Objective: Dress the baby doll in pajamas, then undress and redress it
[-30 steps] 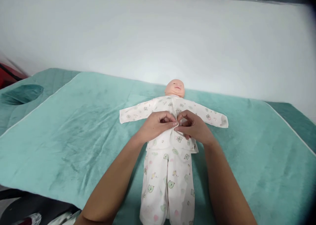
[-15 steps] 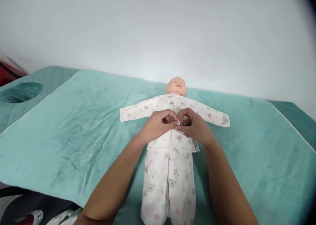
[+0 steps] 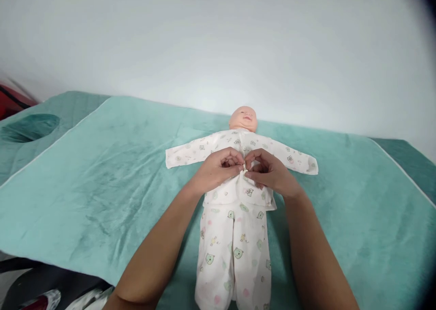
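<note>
Left hand [image 3: 220,168] and right hand [image 3: 272,173] close together at mid-chest, both pinching the front opening of the printed white shirt [image 3: 250,199]; the doll [image 3: 243,118] wearing it lies face-up on green sheeting [image 3: 112,164]!

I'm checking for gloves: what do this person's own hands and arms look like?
The left hand and right hand are bare, without gloves. The left forearm and right forearm show no sleeve, watch or bracelet. No ring shows, though parts are hidden.

We look forward and down from one head-worn camera, near above a clothed baby doll [image 3: 235,199], facing a white wall [image 3: 204,46].
</note>
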### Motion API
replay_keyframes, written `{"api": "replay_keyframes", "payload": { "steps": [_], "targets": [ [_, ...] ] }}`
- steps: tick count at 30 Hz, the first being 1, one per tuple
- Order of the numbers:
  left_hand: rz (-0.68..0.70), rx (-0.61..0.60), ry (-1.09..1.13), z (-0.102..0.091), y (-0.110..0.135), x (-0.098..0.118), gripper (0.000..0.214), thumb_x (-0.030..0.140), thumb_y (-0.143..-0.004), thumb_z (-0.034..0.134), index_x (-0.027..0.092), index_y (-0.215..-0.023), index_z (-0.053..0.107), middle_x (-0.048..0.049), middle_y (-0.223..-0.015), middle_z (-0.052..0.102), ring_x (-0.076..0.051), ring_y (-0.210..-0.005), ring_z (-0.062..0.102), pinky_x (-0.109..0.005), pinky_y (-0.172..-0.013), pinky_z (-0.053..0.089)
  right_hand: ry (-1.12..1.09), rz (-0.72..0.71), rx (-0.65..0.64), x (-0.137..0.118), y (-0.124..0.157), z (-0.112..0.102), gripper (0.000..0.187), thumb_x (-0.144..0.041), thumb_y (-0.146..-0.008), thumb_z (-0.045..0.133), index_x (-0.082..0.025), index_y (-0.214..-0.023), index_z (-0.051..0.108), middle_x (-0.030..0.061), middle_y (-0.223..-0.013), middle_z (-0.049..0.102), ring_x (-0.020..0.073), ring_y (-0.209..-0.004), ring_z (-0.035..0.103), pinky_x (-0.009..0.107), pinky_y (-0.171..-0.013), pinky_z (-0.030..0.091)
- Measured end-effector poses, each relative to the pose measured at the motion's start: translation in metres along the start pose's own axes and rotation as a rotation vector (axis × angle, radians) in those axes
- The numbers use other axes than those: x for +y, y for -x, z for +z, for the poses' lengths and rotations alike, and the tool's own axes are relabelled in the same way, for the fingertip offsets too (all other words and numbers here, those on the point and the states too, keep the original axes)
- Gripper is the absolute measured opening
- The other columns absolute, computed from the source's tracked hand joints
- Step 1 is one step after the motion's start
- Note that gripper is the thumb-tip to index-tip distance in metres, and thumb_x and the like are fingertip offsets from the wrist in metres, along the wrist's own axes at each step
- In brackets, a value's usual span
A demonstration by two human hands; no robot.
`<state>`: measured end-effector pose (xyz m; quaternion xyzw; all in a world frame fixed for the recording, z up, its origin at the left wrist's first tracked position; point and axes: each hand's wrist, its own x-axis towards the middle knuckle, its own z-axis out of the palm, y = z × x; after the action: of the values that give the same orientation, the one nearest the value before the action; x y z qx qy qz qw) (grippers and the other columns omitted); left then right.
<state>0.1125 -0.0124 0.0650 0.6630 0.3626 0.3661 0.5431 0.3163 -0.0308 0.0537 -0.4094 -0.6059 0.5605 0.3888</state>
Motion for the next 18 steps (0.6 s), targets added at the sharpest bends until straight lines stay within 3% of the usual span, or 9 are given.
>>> {"api": "replay_keyframes", "payload": {
  "steps": [6,8,10,14,16,18],
  "targets": [
    [0.108,0.011,-0.321,0.003,0.002,-0.001,0.015,0.023,-0.089,0.055,0.021,-0.092,0.069,0.0036,-0.069,0.055,-0.009,-0.063,0.046,-0.023,-0.058,0.034,-0.043,-0.004,0.067,0.005,-0.002,0.001,0.029,-0.037,-0.079,0.076,-0.022,-0.097,0.060,-0.0058,-0.065,0.055,0.0064,-0.043,0.047,0.020,-0.040,0.037],
    [0.167,0.052,-0.518,0.003,0.003,-0.002,0.016,0.020,-0.088,0.054,0.022,-0.091,0.069,0.0041,-0.069,0.057,-0.009,-0.063,0.047,-0.024,-0.060,0.034,-0.041,-0.043,0.175,0.009,-0.005,0.001,0.026,-0.038,-0.080,0.075,-0.022,-0.093,0.059,-0.0064,-0.059,0.052,0.0071,-0.042,0.046,0.020,-0.039,0.033],
    [0.228,0.076,-0.651,0.001,0.004,-0.004,0.014,0.019,-0.088,0.054,0.021,-0.085,0.068,0.0040,-0.070,0.058,-0.010,-0.064,0.048,-0.025,-0.061,0.035,-0.031,-0.099,0.377,0.016,-0.010,0.001,0.022,-0.036,-0.081,0.072,-0.021,-0.090,0.058,-0.0061,-0.059,0.053,0.0074,-0.045,0.047,0.020,-0.042,0.033],
    [0.367,0.116,-0.658,-0.003,0.001,-0.011,0.022,0.022,-0.092,0.053,0.018,-0.073,0.064,0.0001,-0.074,0.062,-0.012,-0.068,0.055,-0.027,-0.063,0.042,0.127,-0.201,0.849,0.029,-0.019,0.001,0.014,-0.031,-0.084,0.065,-0.020,-0.092,0.062,-0.0007,-0.080,0.063,0.0110,-0.072,0.059,0.022,-0.062,0.048],
    [0.516,0.209,-0.647,-0.004,-0.001,-0.015,0.018,0.023,-0.093,0.053,0.018,-0.082,0.068,-0.0067,-0.103,0.069,-0.018,-0.095,0.063,-0.031,-0.080,0.049,0.240,-0.266,0.906,0.032,-0.021,0.003,0.014,-0.029,-0.086,0.060,-0.020,-0.097,0.064,0.0037,-0.100,0.067,0.0153,-0.095,0.062,0.029,-0.081,0.052],
    [0.653,0.235,-0.673,-0.003,-0.004,-0.018,0.016,0.024,-0.093,0.056,0.019,-0.100,0.070,-0.0100,-0.133,0.062,-0.024,-0.127,0.054,-0.040,-0.101,0.046,0.321,-0.345,0.842,0.033,-0.022,0.006,0.019,-0.028,-0.089,0.055,-0.021,-0.103,0.065,0.0065,-0.120,0.065,0.0187,-0.114,0.059,0.036,-0.099,0.049]
  ]
}}
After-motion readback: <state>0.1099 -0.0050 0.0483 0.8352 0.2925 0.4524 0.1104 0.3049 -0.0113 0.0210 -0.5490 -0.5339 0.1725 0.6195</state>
